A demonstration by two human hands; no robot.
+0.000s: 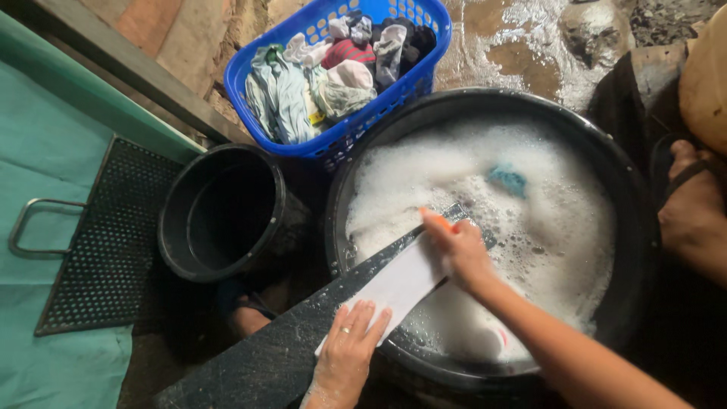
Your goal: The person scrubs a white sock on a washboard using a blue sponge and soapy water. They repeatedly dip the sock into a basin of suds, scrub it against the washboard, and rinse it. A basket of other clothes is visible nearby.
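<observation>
The big black tub (632, 227) sat in front of me, full of suds, with a blue scrap of cloth (507, 179) floating near the far side. A dark board (280, 348) sloped from my lap up over its rim. Behind it stood the blue basket (432, 45) heaped with clothes, and beside that an empty black bucket (219, 212). To my left lay a perforated metal tray (106, 235) on the green surface.

On the board lay the white cloth (405, 280), stretched flat. My left hand (348, 348) pressed down on its near end, fingers spread and open. My right hand (458, 250) was closed around an orange-tipped brush (428, 217) at the cloth's far end, over the suds.

I judged this to be the scrubbing step. The next stroke would need the left hand holding the cloth firm so it wouldn't slide with the brush.
</observation>
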